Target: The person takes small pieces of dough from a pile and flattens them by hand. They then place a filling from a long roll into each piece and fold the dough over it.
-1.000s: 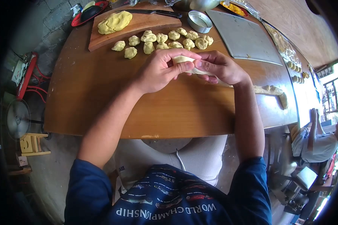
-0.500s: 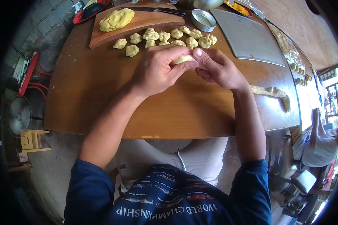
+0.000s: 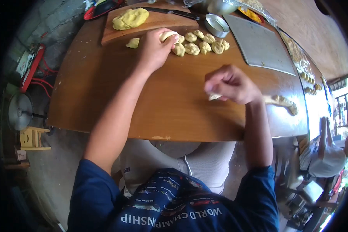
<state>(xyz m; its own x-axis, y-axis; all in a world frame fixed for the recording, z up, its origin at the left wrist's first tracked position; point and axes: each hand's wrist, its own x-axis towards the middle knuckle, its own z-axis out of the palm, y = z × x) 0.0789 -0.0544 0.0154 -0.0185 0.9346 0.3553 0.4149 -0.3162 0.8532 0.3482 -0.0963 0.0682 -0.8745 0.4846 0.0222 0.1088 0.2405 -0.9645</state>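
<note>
My left hand (image 3: 155, 50) is closed around a pale piece of dough (image 3: 168, 35) near the row of yellow lumps. Between the fingertips of my right hand (image 3: 234, 87), slightly blurred, is a small bit of pale dough (image 3: 214, 96), held above the bare wood to the right. Several yellow dough lumps (image 3: 191, 48) lie beside my left hand, which hides some of them. A single yellow lump (image 3: 133, 43) rests to its left. Beyond my right wrist lies a long pale dough roll (image 3: 283, 103), partly hidden by the forearm.
On a wooden cutting board (image 3: 108, 35) sit a large yellow dough mass (image 3: 130, 19) and a knife (image 3: 178, 12). A round tin (image 3: 217, 25) and a flat metal tray (image 3: 259, 44) lie at the back. Small balls (image 3: 307, 78) line the right side, where another person (image 3: 326, 156) is.
My hands have separated. The left went up and left with the larger dough piece; the right moved down and rightward with a small bit. The view has shifted slightly.
</note>
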